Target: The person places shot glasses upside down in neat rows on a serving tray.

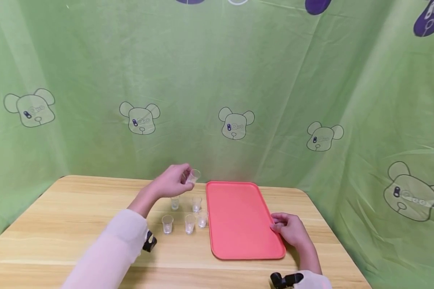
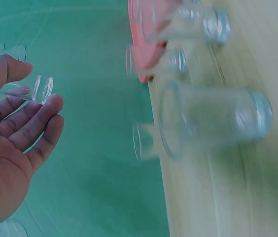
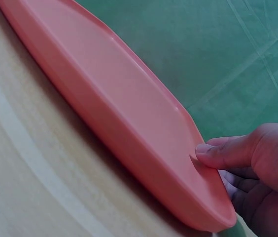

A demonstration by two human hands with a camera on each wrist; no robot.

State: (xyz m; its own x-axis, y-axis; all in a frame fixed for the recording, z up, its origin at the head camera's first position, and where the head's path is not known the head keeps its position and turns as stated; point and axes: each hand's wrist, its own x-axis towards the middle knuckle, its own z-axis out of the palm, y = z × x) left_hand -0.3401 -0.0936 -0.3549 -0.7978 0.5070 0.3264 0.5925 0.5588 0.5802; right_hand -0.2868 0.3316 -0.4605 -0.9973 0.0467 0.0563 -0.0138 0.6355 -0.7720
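Note:
My left hand (image 1: 174, 180) holds a small clear shot glass (image 1: 193, 176) up above the table, left of the tray's far end. In the left wrist view the thumb and fingers pinch that glass (image 2: 43, 90) by its sides. Below the hand, several more clear shot glasses (image 1: 189, 224) stand upright on the wood, close to the tray's left edge. My right hand (image 1: 291, 229) grips the right rim of a red rectangular tray (image 1: 244, 216), thumb on top. The right wrist view shows its fingers (image 3: 242, 185) beneath the rim.
A light wooden table (image 1: 83, 224) carries everything, its rounded far edge near a green curtain (image 1: 188, 80) printed with bear heads. Black wrist cameras (image 1: 149, 241) sit on both sleeves.

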